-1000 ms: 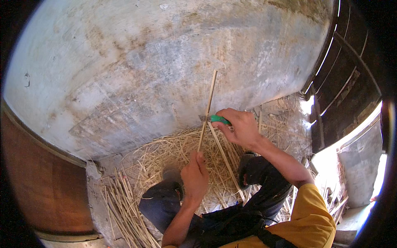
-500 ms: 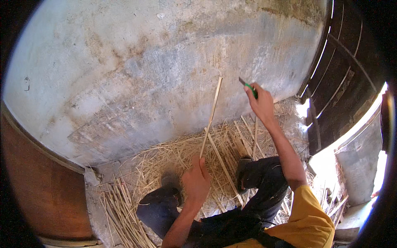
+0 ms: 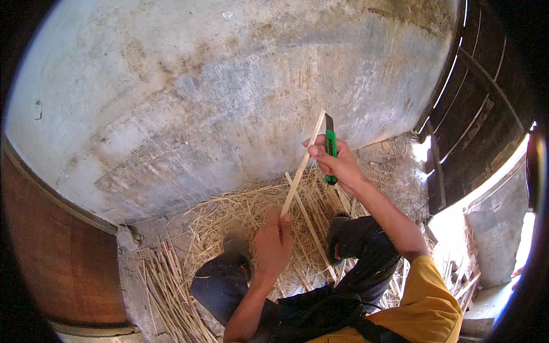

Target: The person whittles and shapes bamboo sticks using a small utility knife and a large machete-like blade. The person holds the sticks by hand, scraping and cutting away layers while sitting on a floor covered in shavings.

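Note:
A thin pale strip of wood or bamboo (image 3: 298,178) slants up and to the right in front of me. My left hand (image 3: 271,247) is closed round its lower end. My right hand (image 3: 338,162) holds a green utility knife (image 3: 331,147), blade out and pointing up. The thumb and fingertips of that hand also pinch the strip near its upper part. The dark blade stands close beside the strip's tip; whether they touch I cannot tell.
Shavings (image 3: 214,220) cover the floor between my legs, with longer strips (image 3: 311,226) lying across them. A bundle of thin sticks (image 3: 171,286) lies at lower left. A stained wall (image 3: 229,114) rises ahead, a brown panel (image 3: 63,246) stands left, and dark boards (image 3: 480,103) right.
My right hand has moved left and down to the strip and now touches it. The knife has turned more upright. The strip's upper end has swung to the right.

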Available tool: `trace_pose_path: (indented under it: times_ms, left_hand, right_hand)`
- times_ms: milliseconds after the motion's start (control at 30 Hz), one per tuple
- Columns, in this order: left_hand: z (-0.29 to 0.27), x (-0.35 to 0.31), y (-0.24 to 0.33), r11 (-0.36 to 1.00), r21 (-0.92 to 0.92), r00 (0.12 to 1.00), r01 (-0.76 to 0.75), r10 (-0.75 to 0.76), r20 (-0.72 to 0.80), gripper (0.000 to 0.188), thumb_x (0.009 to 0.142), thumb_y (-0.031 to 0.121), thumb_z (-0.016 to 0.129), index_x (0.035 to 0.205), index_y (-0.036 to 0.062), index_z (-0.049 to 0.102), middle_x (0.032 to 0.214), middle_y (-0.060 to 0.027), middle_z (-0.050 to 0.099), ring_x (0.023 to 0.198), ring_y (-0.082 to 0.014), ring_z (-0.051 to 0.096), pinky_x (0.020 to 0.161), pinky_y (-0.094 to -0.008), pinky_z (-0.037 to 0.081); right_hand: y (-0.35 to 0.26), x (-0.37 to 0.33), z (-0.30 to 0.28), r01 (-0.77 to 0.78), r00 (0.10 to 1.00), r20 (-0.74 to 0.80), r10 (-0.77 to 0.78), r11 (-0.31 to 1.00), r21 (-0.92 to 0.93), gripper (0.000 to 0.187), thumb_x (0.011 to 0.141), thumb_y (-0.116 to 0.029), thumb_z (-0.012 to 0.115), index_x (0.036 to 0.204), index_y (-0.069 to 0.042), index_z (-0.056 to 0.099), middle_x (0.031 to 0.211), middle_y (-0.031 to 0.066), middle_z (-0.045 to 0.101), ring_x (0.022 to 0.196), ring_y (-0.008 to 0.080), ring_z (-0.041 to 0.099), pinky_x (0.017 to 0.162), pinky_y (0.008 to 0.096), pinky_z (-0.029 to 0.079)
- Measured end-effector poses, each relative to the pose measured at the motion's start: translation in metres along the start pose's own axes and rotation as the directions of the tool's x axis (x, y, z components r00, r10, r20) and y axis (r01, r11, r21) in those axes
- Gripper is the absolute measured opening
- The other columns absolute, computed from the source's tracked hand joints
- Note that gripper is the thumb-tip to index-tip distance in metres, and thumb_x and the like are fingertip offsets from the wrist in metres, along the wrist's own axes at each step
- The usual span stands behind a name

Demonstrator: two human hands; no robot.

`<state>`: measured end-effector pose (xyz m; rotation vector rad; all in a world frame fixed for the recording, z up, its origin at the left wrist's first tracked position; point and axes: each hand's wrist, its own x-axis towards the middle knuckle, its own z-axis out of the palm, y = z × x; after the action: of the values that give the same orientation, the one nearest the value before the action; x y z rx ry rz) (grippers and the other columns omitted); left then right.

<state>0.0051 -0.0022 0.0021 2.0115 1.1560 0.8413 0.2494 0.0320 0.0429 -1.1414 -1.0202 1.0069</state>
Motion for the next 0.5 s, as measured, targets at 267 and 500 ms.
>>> trace_pose_path:
  times_ms: [267, 500]
  left_hand:
    - [-0.003, 0.005, 0.002, 0.977, -0.186, 0.990, -0.103, 0.081, -0.118, 0.021, 0.104, 0.022, 0.060, 0.116, 0.0046, 0.062, 0.069, -0.0105, 0.062, 0.057, -0.0194, 0.057, 0.056, -0.0361, 0.044]
    - [-0.003, 0.003, 0.002, 0.970, -0.244, 0.995, 0.015, -0.038, -0.092, 0.022, 0.103, 0.023, 0.062, 0.104, 0.0013, 0.065, 0.071, -0.0008, 0.056, 0.065, -0.0088, 0.049, 0.059, -0.0284, 0.043]
  right_hand:
    - [-0.004, -0.014, 0.016, -0.059, 0.996, 0.061, 0.068, 0.989, -0.138, 0.034, 0.094, -0.034, 0.076, 0.110, -0.005, 0.067, 0.077, -0.0047, 0.059, 0.057, 0.0034, 0.040, 0.050, 0.0228, 0.029]
    - [0.004, -0.022, 0.009, 0.331, 0.944, 0.127, -0.305, 0.862, -0.383, 0.032, 0.100, -0.032, 0.065, 0.111, -0.002, 0.066, 0.095, 0.0098, 0.071, 0.083, 0.0219, 0.069, 0.074, 0.0372, 0.054]
